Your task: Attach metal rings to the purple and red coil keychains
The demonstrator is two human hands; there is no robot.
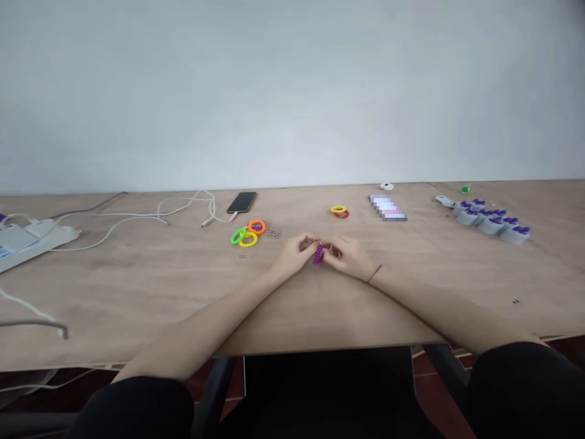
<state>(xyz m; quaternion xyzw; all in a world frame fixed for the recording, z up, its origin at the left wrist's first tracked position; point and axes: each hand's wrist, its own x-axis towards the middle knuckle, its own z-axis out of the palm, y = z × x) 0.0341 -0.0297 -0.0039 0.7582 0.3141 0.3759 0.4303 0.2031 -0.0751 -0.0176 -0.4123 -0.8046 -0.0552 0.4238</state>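
Note:
A purple spiral coil wristband hangs between my two hands above the middle of the table. My left hand pinches at its top, where a small metal ring partly shows between the fingertips. From the other side my right hand grips the coil with thumb and fingers closed. To the left lies a group of coil wristbands in green, yellow and orange. Beside them is a small pile of metal key rings. Beyond my hands, a yellow coil overlaps a red one.
A dark phone with a white cable lies at back left; a power strip sits far left. Another phone, its screen blurred, lies back right. White containers with purple tops stand at the right. A wall rises behind the table.

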